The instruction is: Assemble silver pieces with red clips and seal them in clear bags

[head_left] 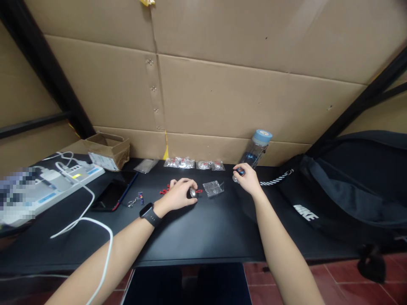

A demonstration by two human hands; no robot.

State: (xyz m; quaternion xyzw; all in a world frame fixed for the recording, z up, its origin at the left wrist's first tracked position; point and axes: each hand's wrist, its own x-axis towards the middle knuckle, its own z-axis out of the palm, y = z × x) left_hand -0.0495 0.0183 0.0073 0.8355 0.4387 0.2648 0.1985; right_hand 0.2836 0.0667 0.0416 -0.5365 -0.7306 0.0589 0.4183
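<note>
My left hand (182, 192), with a black watch (150, 214) on its wrist, is curled around a small silvery round piece with a red cord loop (193, 192). More red cord (164, 190) shows on the desk beyond its knuckles. My right hand (247, 177) is closed by the foot of the bottle (255, 149); something small, shiny and bluish shows at its fingertips, but I cannot make out what. Between both hands lies a clear plastic bag (213, 189). Along the back are several bagged silvery pieces with red bits (179, 162).
At the left lie a white power strip (51, 195) with cables, a dark tablet (116, 190) and a keychain (140, 198). A cardboard box (110, 148) stands behind them. A white cable (110, 245) crosses my left forearm. On the right sits a black backpack (343, 182).
</note>
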